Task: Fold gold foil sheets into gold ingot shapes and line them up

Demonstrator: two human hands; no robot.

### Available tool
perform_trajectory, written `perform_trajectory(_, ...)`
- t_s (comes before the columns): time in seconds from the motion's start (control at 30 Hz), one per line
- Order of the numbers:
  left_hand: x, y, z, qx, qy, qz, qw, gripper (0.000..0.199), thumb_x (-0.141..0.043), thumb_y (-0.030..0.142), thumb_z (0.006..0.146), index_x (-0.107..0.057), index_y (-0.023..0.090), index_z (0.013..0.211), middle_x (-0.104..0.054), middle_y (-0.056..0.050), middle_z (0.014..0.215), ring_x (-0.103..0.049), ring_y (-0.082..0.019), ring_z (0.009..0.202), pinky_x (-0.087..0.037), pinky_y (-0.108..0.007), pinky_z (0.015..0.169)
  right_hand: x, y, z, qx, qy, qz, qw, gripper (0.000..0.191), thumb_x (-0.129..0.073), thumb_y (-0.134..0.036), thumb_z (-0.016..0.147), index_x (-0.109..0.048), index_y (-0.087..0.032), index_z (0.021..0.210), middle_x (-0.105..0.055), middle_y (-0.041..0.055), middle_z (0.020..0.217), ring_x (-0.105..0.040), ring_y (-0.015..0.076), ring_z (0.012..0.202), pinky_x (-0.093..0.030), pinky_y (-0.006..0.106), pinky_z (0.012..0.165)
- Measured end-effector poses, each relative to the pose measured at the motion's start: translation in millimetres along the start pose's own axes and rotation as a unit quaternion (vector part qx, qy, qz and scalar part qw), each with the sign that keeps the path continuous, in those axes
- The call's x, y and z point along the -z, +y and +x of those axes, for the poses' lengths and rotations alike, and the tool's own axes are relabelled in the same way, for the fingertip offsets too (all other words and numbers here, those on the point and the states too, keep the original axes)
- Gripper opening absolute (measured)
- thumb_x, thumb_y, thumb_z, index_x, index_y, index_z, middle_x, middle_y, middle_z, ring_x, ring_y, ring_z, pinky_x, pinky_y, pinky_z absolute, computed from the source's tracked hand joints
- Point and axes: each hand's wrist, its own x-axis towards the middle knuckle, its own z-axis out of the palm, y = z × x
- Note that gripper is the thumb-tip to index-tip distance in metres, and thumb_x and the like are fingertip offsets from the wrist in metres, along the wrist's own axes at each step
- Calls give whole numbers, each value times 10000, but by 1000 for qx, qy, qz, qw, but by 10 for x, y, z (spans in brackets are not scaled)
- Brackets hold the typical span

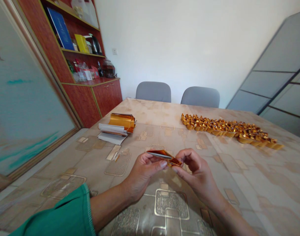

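A partly folded sheet of gold foil paper (162, 154) is held up over the near middle of the table, its pale back showing along one edge. My left hand (146, 167) grips its left part between thumb and fingers. At its right end, my right hand (194, 165) pinches a folded corner. To the far left lies a curled stack of gold foil sheets (121, 122), with white-backed sheets (112, 133) in front of it. Rows of folded gold paper pieces (219, 126) spread across the right side of the table.
A patterned cloth covers the table (162, 131). Two grey chairs (153, 91) stand at its far side. Behind on the left is a red-brown cabinet (107, 95) with a kettle, bottles and a glass jar. A sliding door (24, 85) borders the left.
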Motion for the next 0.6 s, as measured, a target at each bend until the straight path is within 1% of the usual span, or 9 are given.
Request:
perform_trajectory(0.1, -2, -3, -6, -1, -2, 1, 1000, 194, -859, 280, 674, -762, 167, 798, -743, -37, 821, -638, -148, 769, -482, -250, 766, -7, 14, -5, -30, -11, 36, 999, 98, -714, -194, 792, -629, -230, 825, -606, -10, 760, -548, 155, 713, -438, 273, 636)
perform_trajectory(0.2, 8, -15, -7, -7, -1, 18, 1000, 179, -857, 272, 674, -759, 168, 782, -739, -32, 799, -633, -142, 746, -478, -247, 760, -12, 24, -7, -45, -6, 45, 998, 94, -724, -219, 785, -631, -225, 791, -610, -11, 727, -543, 151, 675, -420, 268, 599)
perform_trajectory(0.3, 15, -22, -2, -19, 5, 40, 999, 183, -849, 278, 685, -762, 167, 801, -728, -27, 765, -629, -139, 723, -480, -239, 734, -12, 31, -6, -38, -1, 25, 999, 107, -735, -226, 780, -629, -224, 777, -611, -10, 708, -537, 150, 659, -419, 270, 595)
perform_trajectory(0.4, 15, -21, 8, -25, 15, 41, 999, 204, -844, 283, 687, -764, 168, 835, -723, -25, 756, -629, -139, 709, -487, -238, 716, -16, 30, -1, -26, 4, 5, 1000, 112, -735, -225, 780, -623, -227, 789, -611, -8, 713, -535, 152, 660, -426, 272, 600)
perform_trajectory(0.53, 9, -25, 19, -12, 18, 46, 999, 193, -841, 263, 685, -762, 147, 817, -730, -44, 762, -628, -133, 692, -490, -238, 704, -40, 7, 5, -28, 5, -5, 1000, 114, -707, -211, 792, -596, -228, 771, -587, -17, 693, -525, 143, 632, -419, 264, 578)
perform_trajectory(0.6, 2, -26, 19, -1, 31, 30, 999, 210, -847, 258, 677, -757, 144, 829, -732, -46, 794, -634, -133, 701, -499, -243, 709, -49, -11, 7, -25, 10, 0, 1000, 134, -713, -207, 783, -582, -232, 793, -580, -21, 705, -527, 143, 637, -425, 264, 580)
